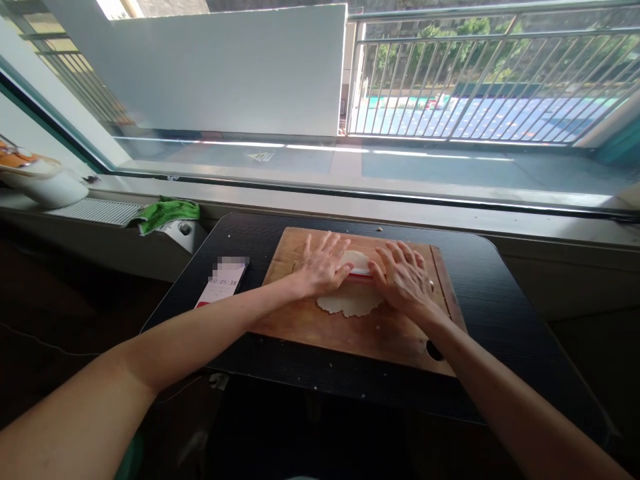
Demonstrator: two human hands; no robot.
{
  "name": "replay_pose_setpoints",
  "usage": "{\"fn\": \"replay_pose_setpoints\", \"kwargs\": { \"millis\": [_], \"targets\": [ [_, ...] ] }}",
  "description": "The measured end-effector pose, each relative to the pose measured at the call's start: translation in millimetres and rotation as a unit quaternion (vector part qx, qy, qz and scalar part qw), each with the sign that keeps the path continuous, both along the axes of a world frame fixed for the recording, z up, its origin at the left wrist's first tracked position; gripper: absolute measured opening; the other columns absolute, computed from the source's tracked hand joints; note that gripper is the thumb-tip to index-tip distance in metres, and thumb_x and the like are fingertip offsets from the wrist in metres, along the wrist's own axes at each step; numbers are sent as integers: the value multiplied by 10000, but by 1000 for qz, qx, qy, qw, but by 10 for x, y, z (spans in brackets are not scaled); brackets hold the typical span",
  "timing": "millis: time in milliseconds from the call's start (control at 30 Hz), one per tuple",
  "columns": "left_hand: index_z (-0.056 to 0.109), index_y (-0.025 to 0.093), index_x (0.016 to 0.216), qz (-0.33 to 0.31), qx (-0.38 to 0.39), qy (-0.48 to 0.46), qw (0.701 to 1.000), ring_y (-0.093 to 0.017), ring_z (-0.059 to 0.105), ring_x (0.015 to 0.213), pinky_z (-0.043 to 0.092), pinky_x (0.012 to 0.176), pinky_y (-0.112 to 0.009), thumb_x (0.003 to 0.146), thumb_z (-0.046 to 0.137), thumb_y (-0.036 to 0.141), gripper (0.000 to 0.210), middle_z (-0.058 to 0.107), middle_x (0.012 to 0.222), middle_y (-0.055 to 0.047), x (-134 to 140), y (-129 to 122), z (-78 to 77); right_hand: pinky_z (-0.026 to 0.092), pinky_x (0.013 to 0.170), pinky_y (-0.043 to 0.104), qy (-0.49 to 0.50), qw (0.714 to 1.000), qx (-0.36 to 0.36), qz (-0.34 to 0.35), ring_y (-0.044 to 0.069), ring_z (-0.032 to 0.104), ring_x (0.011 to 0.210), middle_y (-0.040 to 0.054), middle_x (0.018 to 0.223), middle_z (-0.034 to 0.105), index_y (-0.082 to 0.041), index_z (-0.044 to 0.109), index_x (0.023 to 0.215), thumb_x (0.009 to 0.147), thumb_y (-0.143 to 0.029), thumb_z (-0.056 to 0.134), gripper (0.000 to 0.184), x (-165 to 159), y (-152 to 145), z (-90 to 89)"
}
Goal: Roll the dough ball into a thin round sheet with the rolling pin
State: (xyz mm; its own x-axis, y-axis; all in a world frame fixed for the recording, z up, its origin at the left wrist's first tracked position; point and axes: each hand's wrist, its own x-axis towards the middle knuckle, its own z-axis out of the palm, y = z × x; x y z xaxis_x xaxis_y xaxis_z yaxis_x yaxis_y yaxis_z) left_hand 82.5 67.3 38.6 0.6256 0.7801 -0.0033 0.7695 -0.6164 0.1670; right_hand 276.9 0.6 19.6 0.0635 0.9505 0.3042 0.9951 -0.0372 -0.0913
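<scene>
Sunlit window and balcony railing fill the background, and below them sits a dark surface (500,280) carrying a wooden cutting board (300,327). Both hands are down on it, flat and spread wide, palms pressing rather than gripping. Left hand (323,265) and right hand (404,277) sit at either end of a rolling pin (359,273), of which only a short reddish-and-pale stretch shows between them. Its long axis runs left to right across the board, square to the forearms. Under it lies a thin sheet of dough (350,301), spreading from beneath the pin toward the person; a paler part shows just beyond the pin. Both hands are equally near it. Just left of the board lies a phone (221,285). Farther left, a green cloth (167,212) sits on the sill, and a white bowl-like vessel (45,183) whose contents I can't make out.
</scene>
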Motion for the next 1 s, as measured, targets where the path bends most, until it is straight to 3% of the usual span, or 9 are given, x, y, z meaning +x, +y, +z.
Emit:
{"fn": "replay_pose_setpoints", "kwargs": {
  "millis": [233, 300, 467, 567, 667, 733, 800, 900, 1000],
  "targets": [
    [289, 174, 1597, 114, 7, -21, 993, -286, 150, 1568, 96, 1246, -624, 1030, 219, 434, 627, 270, 1676, -105, 282, 586, 114, 299, 1148, 530, 77, 986, -89, -122, 351, 350, 1447, 194, 1541, 463, -115, 559, 1398, 998, -496, 332, 597, 101, 758, 236],
    [286, 182, 1598, 100, -6, -19, 995, -292, 160, 1566, 114, 1240, -633, 1030, 214, 447, 631, 269, 1677, -99, 236, 502, 97, 303, 1150, 518, 69, 989, -78, -110, 343, 336, 1459, 187, 1555, 449, -124, 542, 1419, 1001, -498, 330, 600, 82, 663, 206],
    [293, 248, 1600, -18, 6, -2, 1000, -294, 171, 1563, 111, 1247, -606, 1015, 273, 514, 643, 284, 1676, -55, 13, 41, 8, 251, 1179, 518, 14, 1000, -10, -8, 334, 311, 1472, 170, 1528, 491, -148, 537, 1431, 1009, -470, 315, 575, 16, 91, 15],
    [296, 221, 1599, 1, 13, -1, 1000, -288, 147, 1568, 72, 1250, -607, 1013, 285, 500, 648, 271, 1679, -76, 92, 228, 55, 253, 1173, 534, 44, 998, -26, -22, 343, 311, 1468, 175, 1547, 465, -140, 501, 1458, 1002, -481, 314, 600, 62, 313, 57],
    [293, 189, 1597, 73, 9, -10, 997, -281, 132, 1572, 69, 1254, -599, 1021, 257, 479, 646, 277, 1675, -90, 247, 594, 131, 296, 1146, 549, 84, 989, -76, -95, 359, 338, 1451, 200, 1550, 445, -113, 459, 1483, 996, -497, 307, 638, 128, 756, 171],
    [285, 187, 1599, 111, 8, -21, 994, -276, 142, 1571, 88, 1257, -595, 1026, 233, 471, 641, 290, 1671, -87, 276, 678, 148, 302, 1144, 546, 85, 985, -86, -123, 364, 337, 1451, 212, 1547, 439, -95, 451, 1486, 992, -512, 304, 663, 141, 855, 209],
    [279, 194, 1601, 97, 0, -29, 995, -278, 159, 1567, 115, 1252, -604, 1028, 211, 488, 647, 295, 1669, -84, 220, 574, 112, 312, 1143, 533, 73, 989, -77, -103, 350, 342, 1449, 193, 1540, 458, -114, 469, 1479, 989, -523, 299, 661, 127, 717, 172],
    [332, 224, 1582, 20, 18, -33, 999, -293, 185, 1559, 136, 1243, -624, 1016, 253, 544, 656, 329, 1656, -73, 88, 295, 3, 310, 1149, 517, 30, 998, -36, -43, 321, 357, 1442, 155, 1512, 510, -163, 520, 1448, 995, -502, 299, 607, 96, 358, 29],
    [386, 230, 1556, 3, 54, -34, 998, -302, 215, 1548, 160, 1237, -629, 1012, 308, 528, 625, 372, 1636, -76, 81, 295, -31, 294, 1156, 512, 4, 999, 4, -41, 316, 362, 1438, 157, 1500, 522, -164, 542, 1429, 993, -459, 341, 564, 94, 335, -25]
  ]
}}
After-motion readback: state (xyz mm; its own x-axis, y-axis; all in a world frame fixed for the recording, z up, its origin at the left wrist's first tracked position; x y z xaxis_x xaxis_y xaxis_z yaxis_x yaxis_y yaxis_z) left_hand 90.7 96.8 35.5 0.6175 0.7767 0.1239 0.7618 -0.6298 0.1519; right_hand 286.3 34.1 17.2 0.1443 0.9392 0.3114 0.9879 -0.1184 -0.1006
